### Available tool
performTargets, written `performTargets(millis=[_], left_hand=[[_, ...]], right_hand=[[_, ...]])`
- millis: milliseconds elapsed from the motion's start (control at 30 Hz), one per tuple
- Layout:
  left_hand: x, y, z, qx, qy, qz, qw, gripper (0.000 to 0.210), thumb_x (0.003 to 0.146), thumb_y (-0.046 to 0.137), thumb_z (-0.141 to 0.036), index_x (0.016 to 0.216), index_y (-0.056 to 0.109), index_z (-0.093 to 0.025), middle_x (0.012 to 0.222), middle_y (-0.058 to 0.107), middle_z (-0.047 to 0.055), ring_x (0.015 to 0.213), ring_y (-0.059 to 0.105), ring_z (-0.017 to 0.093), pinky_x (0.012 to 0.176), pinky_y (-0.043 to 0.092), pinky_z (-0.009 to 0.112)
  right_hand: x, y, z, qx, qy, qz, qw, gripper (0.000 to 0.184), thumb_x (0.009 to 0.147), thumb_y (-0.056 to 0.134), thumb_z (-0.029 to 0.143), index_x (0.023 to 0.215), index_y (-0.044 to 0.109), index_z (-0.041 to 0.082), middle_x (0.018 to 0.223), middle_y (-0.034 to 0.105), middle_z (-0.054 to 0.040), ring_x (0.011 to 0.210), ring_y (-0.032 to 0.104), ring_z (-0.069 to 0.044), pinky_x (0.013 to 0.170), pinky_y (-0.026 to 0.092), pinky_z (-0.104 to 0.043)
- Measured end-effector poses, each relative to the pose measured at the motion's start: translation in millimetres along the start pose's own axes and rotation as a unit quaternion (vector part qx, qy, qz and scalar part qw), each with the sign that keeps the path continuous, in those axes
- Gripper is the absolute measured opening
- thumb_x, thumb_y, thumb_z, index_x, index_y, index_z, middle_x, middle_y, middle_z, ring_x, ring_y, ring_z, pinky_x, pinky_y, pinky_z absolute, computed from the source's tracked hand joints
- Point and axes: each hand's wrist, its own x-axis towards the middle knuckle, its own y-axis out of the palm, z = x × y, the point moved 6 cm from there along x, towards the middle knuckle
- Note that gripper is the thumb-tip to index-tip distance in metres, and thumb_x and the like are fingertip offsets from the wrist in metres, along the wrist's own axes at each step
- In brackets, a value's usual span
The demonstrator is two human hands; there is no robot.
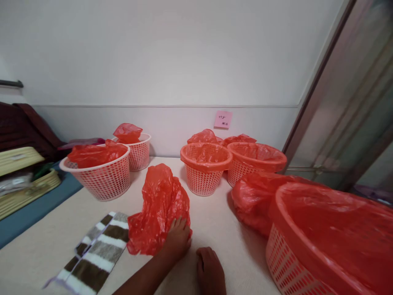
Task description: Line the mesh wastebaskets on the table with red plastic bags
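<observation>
A crumpled red plastic bag (159, 207) lies on the cream table in front of me. My left hand (177, 237) rests on the bag's lower right edge, fingers pressed into the plastic. Just to the right of it, my right hand (210, 272) lies on the table with its fingers curled, holding nothing. A striped brown, grey and white cloth (98, 250) lies flat to the left of the bag.
Several mesh baskets lined with red bags stand around: a large one (294, 266) at near right, two (205, 170) (258, 162) at the back, two white-rimmed ones (102, 176) (139, 153) at left. A pink note (222, 119) hangs on the wall. Yellow trays (21, 176) sit far left.
</observation>
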Motion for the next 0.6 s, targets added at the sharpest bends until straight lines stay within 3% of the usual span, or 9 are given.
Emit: performTargets(millis=[100, 200, 267, 367, 500, 600], left_hand=[[-12, -7.2, 26, 0.01, -0.021, -0.016, 1.0, 0.039, 0.091, 0.037, -0.018, 0.117, 0.063, -0.006, 0.136, 0.053, 0.023, 0.134, 0.04, 0.036, 0.112, 0.027, 0.055], [-15, -22.5, 32, 0.007, -0.028, -0.04, 0.999, 0.036, 0.086, 0.049, -0.023, 0.112, 0.065, -0.005, 0.132, 0.056, 0.026, 0.128, 0.046, 0.04, 0.108, 0.031, 0.058], [-8, -39.4, 25, -0.004, -0.023, -0.067, 0.997, 0.032, 0.081, 0.058, -0.028, 0.104, 0.068, -0.007, 0.128, 0.059, 0.024, 0.122, 0.051, 0.04, 0.104, 0.037, 0.057], [14, -78.9, 5, -0.023, -0.001, -0.129, 0.991, 0.031, 0.087, 0.051, -0.028, 0.109, 0.063, -0.01, 0.128, 0.058, 0.02, 0.12, 0.053, 0.032, 0.103, 0.042, 0.049], [59, -142.5, -26, -0.036, 0.057, -0.209, 0.976, 0.04, 0.09, 0.046, -0.025, 0.127, 0.048, -0.013, 0.138, 0.049, 0.015, 0.131, 0.043, 0.023, 0.109, 0.037, 0.041], [94, -175.9, -44, -0.025, 0.087, -0.239, 0.967, 0.048, 0.088, 0.048, -0.022, 0.134, 0.04, -0.011, 0.143, 0.044, 0.015, 0.134, 0.039, 0.023, 0.112, 0.033, 0.04]], right_hand=[[1, 1, 0, 0.0, 0.006, 0.019, 1.0, 0.025, 0.078, 0.043, 0.002, 0.085, 0.062, 0.018, 0.088, 0.065, -0.0056, 0.087, 0.058, -0.021, 0.081, 0.043, -0.032], [2, -1, 2, -0.002, 0.017, 0.037, 0.999, 0.02, 0.082, 0.047, 0.005, 0.086, 0.063, 0.017, 0.089, 0.065, -0.0049, 0.088, 0.059, -0.019, 0.082, 0.046, -0.033], [0, -5, 4, 0.002, 0.025, 0.038, 0.999, 0.012, 0.089, 0.053, 0.018, 0.094, 0.063, 0.018, 0.098, 0.065, -0.0047, 0.09, 0.06, -0.017, 0.082, 0.049, -0.035], [-3, -13, 8, 0.007, 0.031, 0.028, 0.999, 0.026, 0.092, 0.055, 0.036, 0.112, 0.06, 0.02, 0.117, 0.061, -0.0066, 0.096, 0.061, -0.018, 0.083, 0.053, -0.039], [-7, -22, 13, 0.01, 0.038, 0.023, 0.999, 0.029, 0.092, 0.054, 0.036, 0.117, 0.058, 0.021, 0.122, 0.059, -0.0078, 0.1, 0.061, -0.019, 0.086, 0.053, -0.04], [-7, -25, 16, 0.01, 0.042, 0.026, 0.999, 0.029, 0.092, 0.055, 0.036, 0.117, 0.058, 0.021, 0.123, 0.059, -0.0078, 0.101, 0.061, -0.019, 0.086, 0.053, -0.04]])
